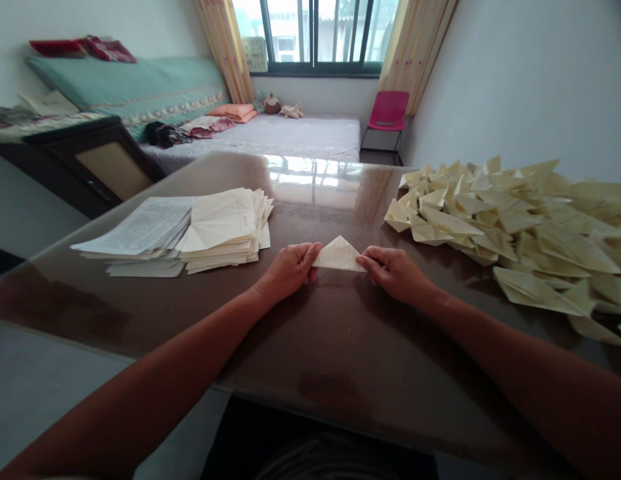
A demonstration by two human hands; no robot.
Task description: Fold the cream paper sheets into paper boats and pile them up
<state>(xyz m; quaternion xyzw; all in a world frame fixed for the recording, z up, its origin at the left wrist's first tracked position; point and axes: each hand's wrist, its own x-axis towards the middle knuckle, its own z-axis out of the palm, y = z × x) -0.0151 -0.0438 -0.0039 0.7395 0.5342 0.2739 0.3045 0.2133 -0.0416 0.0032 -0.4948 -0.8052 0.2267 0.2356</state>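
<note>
Two hands (293,270) grip folded paper (339,255).

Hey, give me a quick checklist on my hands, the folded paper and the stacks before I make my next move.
1. Left hand grips the folded paper's left corner: ok.
2. Right hand grips its right corner: ok.
3. Folded paper's peak points away from you, toward the window: ok.
4. Paper stacks squared up: not ok, edges are uneven.
5. Pile of folded pieces apart from your right hand: ok.
6. Creases pressed sharp: cannot tell, too small to judge.
</note>
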